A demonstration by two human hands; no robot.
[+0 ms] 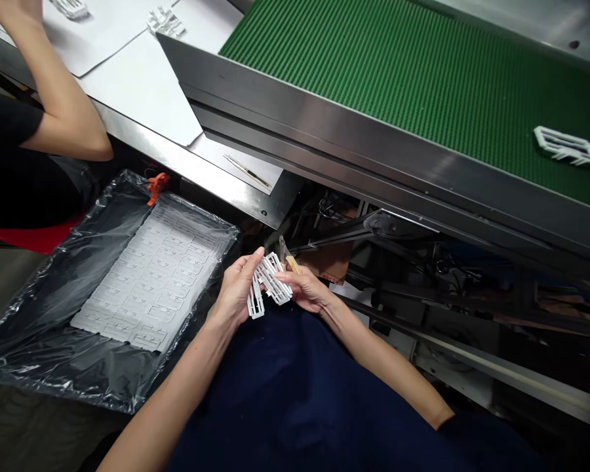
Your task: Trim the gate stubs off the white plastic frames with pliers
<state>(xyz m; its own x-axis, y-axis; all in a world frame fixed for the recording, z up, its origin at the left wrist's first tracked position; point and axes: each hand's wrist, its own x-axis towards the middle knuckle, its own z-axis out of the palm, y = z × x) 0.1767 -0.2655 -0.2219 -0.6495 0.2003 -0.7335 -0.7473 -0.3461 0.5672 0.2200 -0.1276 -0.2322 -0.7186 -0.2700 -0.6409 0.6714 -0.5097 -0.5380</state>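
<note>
Close to my body, my left hand pinches slotted white plastic frames between thumb and fingers. More than one frame seems to be there, overlapping at an angle. Across from it, my right hand is closed around a small pair of nippers with yellowish handles, their metal tip pointing up and away from me. The right thumb also rests on the frames. My right fingers are partly hidden behind the pieces.
A green ribbed conveyor belt behind a metal side rail carries one white frame. Left stands a plastic-lined bin holding a moulded sheet. A pen-like tool lies on the bench; a co-worker's arm reaches over it.
</note>
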